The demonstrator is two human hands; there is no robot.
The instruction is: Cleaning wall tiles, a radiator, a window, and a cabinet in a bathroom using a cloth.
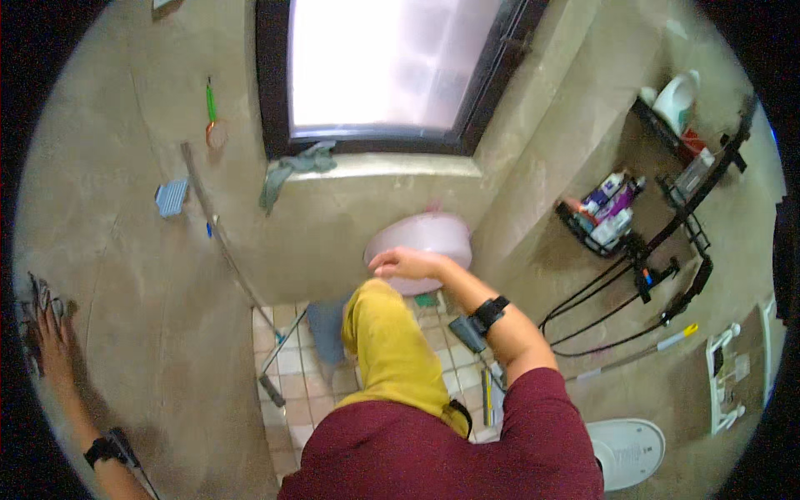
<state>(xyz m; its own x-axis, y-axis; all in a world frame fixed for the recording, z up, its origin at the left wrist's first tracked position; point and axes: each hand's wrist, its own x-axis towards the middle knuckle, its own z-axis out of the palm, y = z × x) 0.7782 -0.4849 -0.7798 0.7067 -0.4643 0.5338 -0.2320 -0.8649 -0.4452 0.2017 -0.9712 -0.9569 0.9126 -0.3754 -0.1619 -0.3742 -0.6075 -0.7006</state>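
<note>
At far left, the left hand [53, 337] lies on a dark grey cloth [34, 292] against the wall [108, 292], fingers spread; the cloth runs lengthwise near to far. The right hand [406, 263], loosely uncurled, hangs well apart.

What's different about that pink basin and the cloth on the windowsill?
The basin is pale pink; the cloth is grey-green. The basin looks smooth and rounded; the cloth, crumpled. The basin is below the windowsill; the cloth hangs over its edge. Both are by the wall.
</note>
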